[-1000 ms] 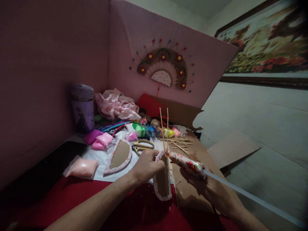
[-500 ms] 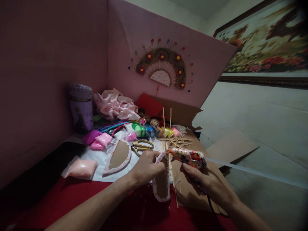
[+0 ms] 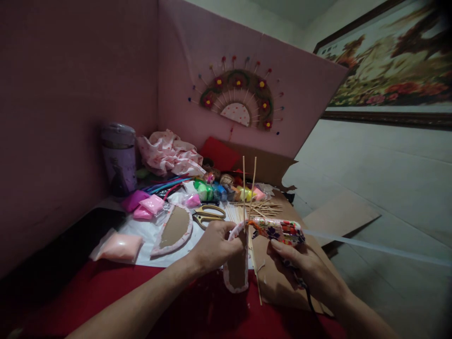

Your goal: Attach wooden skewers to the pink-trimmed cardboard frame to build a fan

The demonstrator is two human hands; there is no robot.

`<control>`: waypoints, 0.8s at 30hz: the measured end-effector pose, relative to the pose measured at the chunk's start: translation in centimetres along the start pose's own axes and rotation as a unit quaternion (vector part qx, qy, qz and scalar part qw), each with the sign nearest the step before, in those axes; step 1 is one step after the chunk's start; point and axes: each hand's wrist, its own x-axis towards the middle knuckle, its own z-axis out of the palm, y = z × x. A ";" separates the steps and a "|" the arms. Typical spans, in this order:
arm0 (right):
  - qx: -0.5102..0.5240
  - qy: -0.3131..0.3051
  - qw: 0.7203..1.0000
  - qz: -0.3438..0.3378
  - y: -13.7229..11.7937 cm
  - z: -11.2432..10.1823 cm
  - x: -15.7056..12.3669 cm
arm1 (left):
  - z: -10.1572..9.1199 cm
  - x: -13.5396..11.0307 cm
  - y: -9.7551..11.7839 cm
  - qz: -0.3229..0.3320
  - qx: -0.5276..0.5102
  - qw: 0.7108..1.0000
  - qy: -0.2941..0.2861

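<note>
Gluing step: left hand (image 3: 215,245) grips card piece (image 3: 237,268) with sticks (image 3: 247,188), right hand (image 3: 300,263) holds glue gun (image 3: 278,230) at 3 o'clock; next needs steady nozzle.

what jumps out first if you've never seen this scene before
At centre, the left hand holds a fabric-edged cardboard piece upright with two thin sticks rising from it, while the right hand points a flower-patterned glue gun at its top. On the pink board behind hangs a finished fan decoration.
</note>
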 end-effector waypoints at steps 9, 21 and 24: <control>0.036 0.011 0.999 0.022 0.2 -0.2 -0.2 | -0.2 0.0 0.1 0.020 0.025 0.999 0.016; 0.019 0.024 1.000 0.001 -0.1 0.0 -0.3 | -0.2 0.1 0.2 0.005 -0.004 1.000 0.017; 0.016 0.028 0.999 0.005 -0.1 0.0 -0.3 | -0.2 0.1 0.3 0.001 -0.012 1.000 0.015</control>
